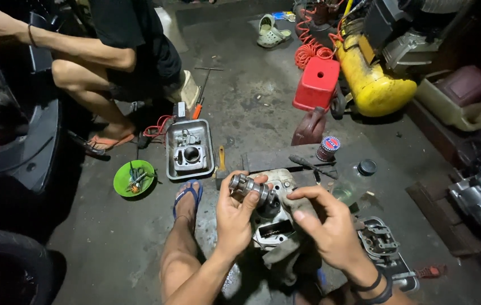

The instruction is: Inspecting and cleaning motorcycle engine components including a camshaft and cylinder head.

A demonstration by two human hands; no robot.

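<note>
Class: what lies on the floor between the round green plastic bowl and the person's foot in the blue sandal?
In the head view, bare grey concrete separates the green bowl from the blue-sandalled foot.

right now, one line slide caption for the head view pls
Left hand holds a metal camshaft over an engine cylinder head steadied by the right hand on a concrete workshop floor.

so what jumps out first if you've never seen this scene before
Dead centre, the left hand holds up a shiny metal camshaft over a grimy engine cylinder head, with the right hand steadying that part. Next the eye goes to the bright yellow compressor tank and red plastic stool at upper right. At left a green bowl of small parts sits on the floor.
</note>
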